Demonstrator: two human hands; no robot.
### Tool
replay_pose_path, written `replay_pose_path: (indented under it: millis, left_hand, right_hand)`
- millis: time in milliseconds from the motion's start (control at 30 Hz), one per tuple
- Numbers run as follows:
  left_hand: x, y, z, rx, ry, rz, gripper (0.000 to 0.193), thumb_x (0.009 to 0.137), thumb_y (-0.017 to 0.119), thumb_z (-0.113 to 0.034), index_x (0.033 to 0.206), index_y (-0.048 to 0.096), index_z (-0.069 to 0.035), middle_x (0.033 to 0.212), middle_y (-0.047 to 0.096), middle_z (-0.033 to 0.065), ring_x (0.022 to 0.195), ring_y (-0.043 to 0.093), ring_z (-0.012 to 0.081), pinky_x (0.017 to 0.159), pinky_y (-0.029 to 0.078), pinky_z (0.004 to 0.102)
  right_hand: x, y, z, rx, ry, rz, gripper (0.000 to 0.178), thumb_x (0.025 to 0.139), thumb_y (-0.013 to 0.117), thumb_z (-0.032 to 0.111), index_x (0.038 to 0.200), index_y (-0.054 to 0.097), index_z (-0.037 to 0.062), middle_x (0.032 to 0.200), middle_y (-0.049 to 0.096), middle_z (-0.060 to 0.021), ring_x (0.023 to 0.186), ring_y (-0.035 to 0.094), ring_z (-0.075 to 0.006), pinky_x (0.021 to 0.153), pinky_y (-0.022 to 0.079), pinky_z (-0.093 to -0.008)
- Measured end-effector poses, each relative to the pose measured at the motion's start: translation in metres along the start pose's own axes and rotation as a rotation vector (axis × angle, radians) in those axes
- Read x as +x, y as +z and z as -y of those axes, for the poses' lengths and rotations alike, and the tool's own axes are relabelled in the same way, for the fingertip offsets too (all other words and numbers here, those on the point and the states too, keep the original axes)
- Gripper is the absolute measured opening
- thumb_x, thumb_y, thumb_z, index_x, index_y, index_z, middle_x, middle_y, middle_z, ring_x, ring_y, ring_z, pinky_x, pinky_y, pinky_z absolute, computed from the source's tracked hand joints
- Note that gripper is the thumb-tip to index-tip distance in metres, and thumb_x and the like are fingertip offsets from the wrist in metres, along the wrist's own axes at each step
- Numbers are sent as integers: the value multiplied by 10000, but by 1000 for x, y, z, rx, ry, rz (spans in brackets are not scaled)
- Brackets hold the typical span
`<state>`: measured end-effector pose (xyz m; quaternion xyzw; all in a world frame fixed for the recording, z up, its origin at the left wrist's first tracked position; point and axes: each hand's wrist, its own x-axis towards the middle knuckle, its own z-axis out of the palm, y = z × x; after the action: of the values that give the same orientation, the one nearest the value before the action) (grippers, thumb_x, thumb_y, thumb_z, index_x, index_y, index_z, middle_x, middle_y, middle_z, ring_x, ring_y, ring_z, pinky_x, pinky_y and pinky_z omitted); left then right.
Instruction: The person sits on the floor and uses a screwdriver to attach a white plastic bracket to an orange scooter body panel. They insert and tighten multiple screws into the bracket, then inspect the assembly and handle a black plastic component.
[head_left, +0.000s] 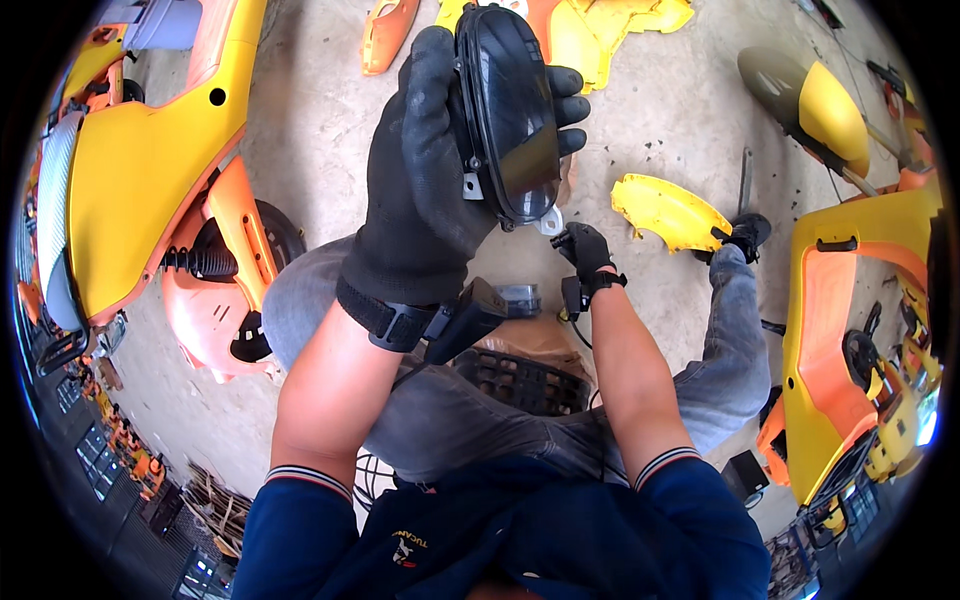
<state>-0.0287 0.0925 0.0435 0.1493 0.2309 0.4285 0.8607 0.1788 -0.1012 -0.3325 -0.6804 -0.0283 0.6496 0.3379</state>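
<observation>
My left hand [425, 165], in a black work glove, is wrapped round a black oval lamp unit [515, 110], lifted high and close in front of me. Its glossy dark lens faces right, and small pale mounting tabs stick out near its lower end. The left fingertips show past its far side. Lower and to the right, my right hand [583, 247], gloved in black too, has its fingers curled together just below the lamp's lower tab. Whether anything small is in those fingers is hidden. Both wrists wear black straps with small devices.
A yellow-and-orange scooter [160, 170] stands at the left, another scooter body [810, 290] at the right. A curved yellow panel [670, 212] lies by my right foot. More yellow panels [625, 30] are on the floor ahead. A black crate [525, 382] sits between my legs.
</observation>
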Motion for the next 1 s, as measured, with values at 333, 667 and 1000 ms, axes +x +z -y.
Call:
replay_pose_path:
  millis: [333,667,1000]
  left_hand:
    - [4,3,8,61,19,-90,681,1056,269,-525,1422,449,20,1321,572,288,1162,622,391,1023,509,504]
    - [8,-3,7,-36,-52,55,697,1053,275,-529,1412,452,42,1309,581,287,1140,630,398,1024,504,509]
    - [10,-7,13,-141,-76,-41,696,1053,297,-526,1415,442,51,1303,584,281,1136,635,388,1021,504,496]
  right_hand:
    - [43,-28,-30,-881,-541,97,284,962,538,242,1015,655,-11,884,708,-134,692,692,-219,618,557,-335]
    - [32,-46,-51,-1056,-147,-311,279,898,563,243,1083,701,86,1000,716,-214,938,686,-398,856,542,-468]
    - [-36,-34,-88,-1238,265,-335,366,887,569,252,1243,646,216,1289,513,-250,1158,569,-446,965,498,-475]
